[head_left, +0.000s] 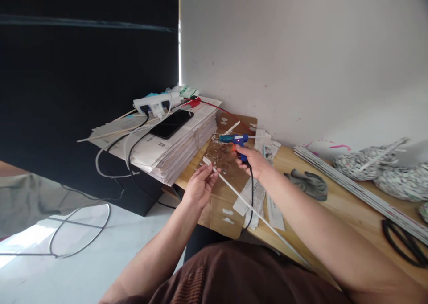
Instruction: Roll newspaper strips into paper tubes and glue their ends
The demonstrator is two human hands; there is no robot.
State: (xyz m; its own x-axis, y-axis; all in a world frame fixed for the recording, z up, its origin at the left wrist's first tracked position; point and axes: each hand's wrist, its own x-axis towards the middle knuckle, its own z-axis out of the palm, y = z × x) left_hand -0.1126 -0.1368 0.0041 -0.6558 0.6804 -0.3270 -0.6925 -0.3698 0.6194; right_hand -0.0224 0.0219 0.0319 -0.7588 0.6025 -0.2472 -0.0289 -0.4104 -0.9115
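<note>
Between the fingertips of my left hand [201, 182] is the end of a long, thin white paper stick [249, 206], which slants down to the right under my right forearm. My right hand [250, 160] is wrapped round the handle of a blue glue gun [241, 143] with an orange trigger. Its teal front points left, a white glue stick shows at its back, and a small red light is lit. Below both hands lies a stained cardboard sheet [217, 212] with bits of dried glue and scraps on it.
A tall newspaper stack [180, 157] at the left bears a black phone [172, 124], a white power strip [157, 102] and cables. On the wooden table's right are a grey cloth [306, 183], bundled paper sticks [351, 190], black scissors [403, 244] and woven paper pieces [366, 161].
</note>
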